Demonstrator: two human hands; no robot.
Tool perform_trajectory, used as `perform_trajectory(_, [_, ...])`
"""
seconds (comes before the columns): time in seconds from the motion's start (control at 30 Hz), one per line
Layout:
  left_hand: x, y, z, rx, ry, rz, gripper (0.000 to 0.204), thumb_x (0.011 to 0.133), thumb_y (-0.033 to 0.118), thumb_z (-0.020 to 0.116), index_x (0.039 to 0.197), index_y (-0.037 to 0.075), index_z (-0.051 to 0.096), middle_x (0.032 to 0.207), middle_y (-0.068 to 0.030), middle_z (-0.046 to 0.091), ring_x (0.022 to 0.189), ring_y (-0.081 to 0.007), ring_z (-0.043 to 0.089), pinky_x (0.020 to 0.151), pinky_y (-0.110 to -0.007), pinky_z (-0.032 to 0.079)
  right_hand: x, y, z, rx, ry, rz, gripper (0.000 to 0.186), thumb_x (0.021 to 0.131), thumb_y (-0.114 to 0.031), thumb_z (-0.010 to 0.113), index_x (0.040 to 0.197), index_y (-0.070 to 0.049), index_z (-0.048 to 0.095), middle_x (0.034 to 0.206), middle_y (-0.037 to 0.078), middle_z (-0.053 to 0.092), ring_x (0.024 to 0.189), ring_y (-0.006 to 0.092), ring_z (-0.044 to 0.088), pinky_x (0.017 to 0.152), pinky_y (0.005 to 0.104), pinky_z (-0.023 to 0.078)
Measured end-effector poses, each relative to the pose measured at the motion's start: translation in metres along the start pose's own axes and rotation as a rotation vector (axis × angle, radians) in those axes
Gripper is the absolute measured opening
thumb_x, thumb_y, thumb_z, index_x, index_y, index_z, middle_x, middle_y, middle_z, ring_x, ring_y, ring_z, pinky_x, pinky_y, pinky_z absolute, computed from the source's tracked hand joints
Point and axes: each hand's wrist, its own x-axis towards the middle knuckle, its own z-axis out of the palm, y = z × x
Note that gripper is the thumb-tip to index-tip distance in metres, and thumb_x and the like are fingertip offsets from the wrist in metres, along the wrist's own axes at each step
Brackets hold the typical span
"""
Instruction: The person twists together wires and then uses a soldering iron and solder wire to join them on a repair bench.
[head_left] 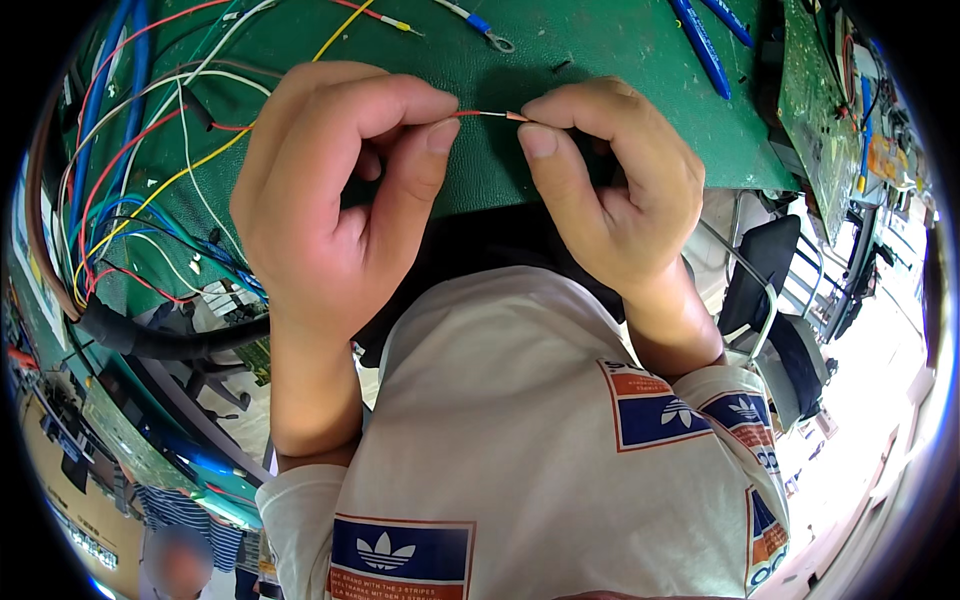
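The thin red wire (467, 114) is up at twelve o'clock from the wearer's chest, a short span of it running between two sets of fingertips just above the green worktop (470, 175). Red covering shows at the nine o'clock end, then a pale stretch, then a coppery tip. The left hand (335, 190) closes thumb and forefinger on the red part; the right hand (620, 165) pinches the coppery end just as tightly, so neither grip has any visible gap. From where I stand, the opposed pinch seems meant to hold so slight a strand straight and in plain sight, the wrists drawn in near the body for steadiness.

Beyond, at twelve o'clock, lies a blue-sleeved ring terminal (497, 41). At two o'clock rest blue tool handles (705, 55), probably set aside within reach of the right hand. Around nine o'clock spreads a tangle of coloured wires (150, 215), fanned apart perhaps for easy picking, from a black-wrapped cable (130, 330) at eight.
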Motion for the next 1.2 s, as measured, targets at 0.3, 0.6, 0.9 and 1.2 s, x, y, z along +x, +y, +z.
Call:
perform_trajectory(0.3, [-0.002, -0.003, 0.001, 0.079, 0.043, 0.094, 0.026, 0.088, 0.001, 0.072, 0.113, 0.002, 0.068, 0.105, -0.0084, 0.07, 0.091, -0.019, 0.065, 0.077, -0.028, 0.051, 0.001, 0.004, -0.004, -0.037, -0.074, -0.064, 0.012, 0.087, 0.001, 0.076, 0.096, 0.003, 0.069, 0.087, 0.013, 0.072, 0.072, 0.0215, 0.067, 0.065, 0.0281, 0.052])
perform_trajectory(0.6, [0.008, -0.009, 0.013, -0.057, 0.186, 0.186, 0.016, 0.082, -0.004, 0.079, 0.094, 0.004, 0.071, 0.084, -0.0045, 0.066, 0.064, -0.0099, 0.056, 0.052, -0.022, 0.041, 0.001, 0.005, 0.0, -0.005, 0.0, -0.024, 0.019, 0.075, 0.003, 0.08, 0.09, -0.004, 0.071, 0.079, 0.01, 0.069, 0.068, 0.0275, 0.065, 0.061, 0.035, 0.051])
perform_trajectory(0.9, [0.007, -0.009, 0.014, -0.063, 0.173, 0.166, 0.016, 0.082, -0.004, 0.079, 0.093, 0.004, 0.072, 0.084, -0.0043, 0.066, 0.065, -0.01, 0.056, 0.053, -0.022, 0.041, 0.0, 0.005, 0.0, -0.023, -0.001, -0.033, 0.018, 0.075, 0.002, 0.079, 0.09, -0.004, 0.07, 0.079, 0.01, 0.069, 0.067, 0.0278, 0.064, 0.061, 0.0356, 0.051])
perform_trajectory(1.2, [0.009, -0.009, 0.014, -0.059, 0.183, 0.203, 0.016, 0.082, -0.004, 0.079, 0.093, 0.004, 0.072, 0.084, -0.0043, 0.066, 0.067, -0.0108, 0.057, 0.053, -0.022, 0.041, 0.001, 0.005, -0.001, -0.043, -0.011, -0.035, 0.018, 0.075, 0.002, 0.079, 0.09, -0.004, 0.07, 0.079, 0.01, 0.068, 0.067, 0.0278, 0.064, 0.06, 0.0361, 0.051])
